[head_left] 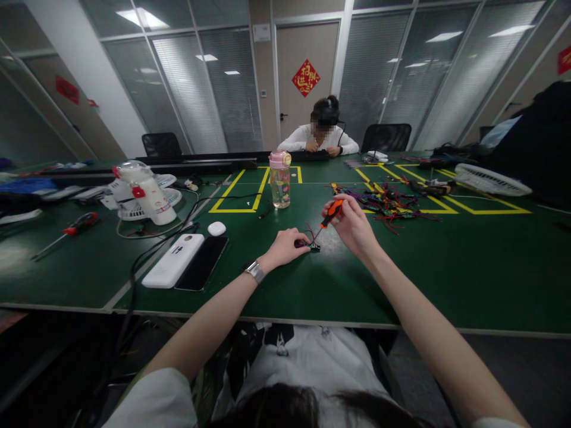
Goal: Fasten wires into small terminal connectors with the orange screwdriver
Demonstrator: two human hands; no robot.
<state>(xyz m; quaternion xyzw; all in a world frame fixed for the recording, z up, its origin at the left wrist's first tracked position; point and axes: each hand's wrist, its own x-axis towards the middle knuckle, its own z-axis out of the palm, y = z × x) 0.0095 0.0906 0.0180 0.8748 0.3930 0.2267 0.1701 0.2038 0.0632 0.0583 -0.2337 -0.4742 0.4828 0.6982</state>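
Down on the table (401,279), left hand (285,246) pinches a small circuit board (312,245) just beneath the screwdriver (330,214) gripped by right hand (354,226).

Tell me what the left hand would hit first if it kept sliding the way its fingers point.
Probably the small wired part already at the left hand's fingertips, then the screwdriver tip held by the right hand; depth is unclear.

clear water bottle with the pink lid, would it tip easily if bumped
The clear plastic water bottle with the pink lid stands tall and narrow on the green table, so it probably tips readily. Its rounded body would likely roll. It looks partly filled, so moderately heavy.
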